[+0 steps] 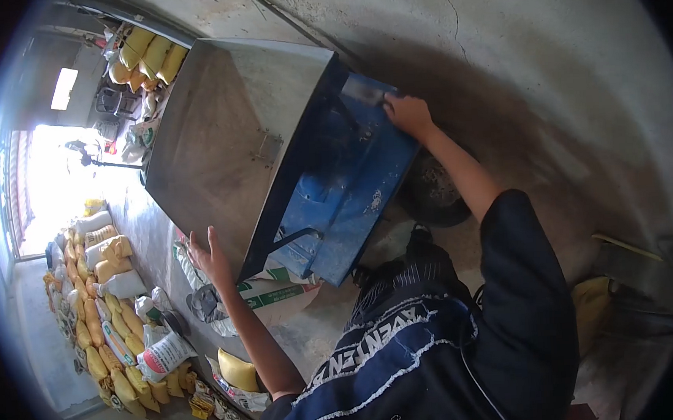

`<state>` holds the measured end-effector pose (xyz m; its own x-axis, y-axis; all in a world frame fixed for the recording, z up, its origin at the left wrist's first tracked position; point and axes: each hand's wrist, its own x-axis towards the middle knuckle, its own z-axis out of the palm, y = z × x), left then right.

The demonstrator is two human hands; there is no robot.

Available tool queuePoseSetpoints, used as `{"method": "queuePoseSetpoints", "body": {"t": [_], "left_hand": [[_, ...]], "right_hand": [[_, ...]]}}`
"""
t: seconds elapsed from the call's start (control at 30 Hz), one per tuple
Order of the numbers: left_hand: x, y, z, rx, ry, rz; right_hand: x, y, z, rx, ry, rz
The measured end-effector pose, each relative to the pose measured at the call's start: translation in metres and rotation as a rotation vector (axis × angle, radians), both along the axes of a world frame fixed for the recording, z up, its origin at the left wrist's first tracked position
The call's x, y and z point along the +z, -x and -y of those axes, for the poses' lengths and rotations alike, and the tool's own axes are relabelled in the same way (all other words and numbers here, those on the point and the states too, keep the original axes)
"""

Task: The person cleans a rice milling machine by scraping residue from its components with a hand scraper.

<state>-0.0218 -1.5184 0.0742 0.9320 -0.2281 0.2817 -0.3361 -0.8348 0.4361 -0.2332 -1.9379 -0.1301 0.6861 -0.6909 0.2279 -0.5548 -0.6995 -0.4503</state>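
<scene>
A wide metal hopper (218, 132), dusty inside, sits on a blue machine body (352, 217) in front of me. My left hand (211, 258) is at the hopper's near lower edge, its fingers stretched out and apart, gripping nothing. Over the far upper end of the blue body, my right hand (409, 116) has its fingers closed on a flat grey piece (362, 91). That piece is blurred, and I cannot tell what kind of thing it is. It overlaps the blue metal beside the hopper's outer wall.
A black wheel (434, 190) stands under the machine on the right. Behind it rises a cracked concrete wall (542, 70). Stacked yellow and white sacks (106, 313) line the left, with more sacks (149, 56) at the back. Printed bags (280, 293) lie on the floor below the hopper.
</scene>
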Motion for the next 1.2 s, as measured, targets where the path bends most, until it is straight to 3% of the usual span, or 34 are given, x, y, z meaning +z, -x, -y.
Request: {"method": "queuePoseSetpoints", "body": {"t": [0.13,0.2,0.33,0.4,0.47,0.53,0.6,0.7,0.8,0.87,0.93,1.03,1.07,1.13,1.2], "left_hand": [[-0.003,-0.007,-0.005,-0.038,-0.013,0.048],[-0.005,-0.009,-0.008,-0.02,-0.048,0.06],[0.0,-0.004,-0.004,-0.028,-0.067,0.041],[0.001,-0.001,-0.004,-0.005,-0.055,0.074],[0.002,0.002,-0.001,0.0,-0.041,0.071],[-0.008,-0.012,-0.012,-0.032,-0.098,0.173],[-0.003,-0.005,-0.005,-0.016,-0.065,0.178],[0.008,0.014,0.005,0.015,0.002,0.17],[0.007,0.017,-0.003,-0.106,0.107,0.173],[-0.001,0.019,-0.011,-0.139,0.299,0.158],[-0.027,0.009,-0.028,-0.146,0.427,0.071],[-0.041,0.012,-0.044,-0.19,0.598,-0.121],[-0.043,0.015,-0.045,-0.231,0.639,-0.221],[-0.044,0.017,-0.043,-0.238,0.663,-0.215],[-0.043,0.017,-0.038,-0.248,0.678,-0.217]], "right_hand": [[-0.002,-0.01,-0.016,-0.15,-0.043,-0.048],[-0.007,0.005,-0.041,-0.018,-0.063,0.003],[0.007,0.056,-0.072,-0.139,-0.102,0.003],[0.008,0.086,-0.098,-0.343,-0.267,0.129],[-0.012,0.11,-0.134,-0.458,-0.322,0.563],[-0.014,0.132,-0.171,-0.569,-0.995,0.76],[0.004,0.146,-0.209,-0.608,-1.192,0.851],[0.032,0.148,-0.255,-0.559,-1.163,0.804],[0.051,0.133,-0.286,-0.458,-0.974,0.747],[0.097,0.119,-0.297,-0.295,-0.519,0.721],[0.133,0.11,-0.297,-0.237,-0.476,0.597],[0.196,0.086,-0.301,-0.231,-0.138,0.462],[0.212,0.078,-0.302,-0.204,-0.113,0.475],[0.252,0.066,-0.315,-0.295,-0.332,0.252],[0.246,0.048,-0.325,-0.216,-0.211,0.357]]}}
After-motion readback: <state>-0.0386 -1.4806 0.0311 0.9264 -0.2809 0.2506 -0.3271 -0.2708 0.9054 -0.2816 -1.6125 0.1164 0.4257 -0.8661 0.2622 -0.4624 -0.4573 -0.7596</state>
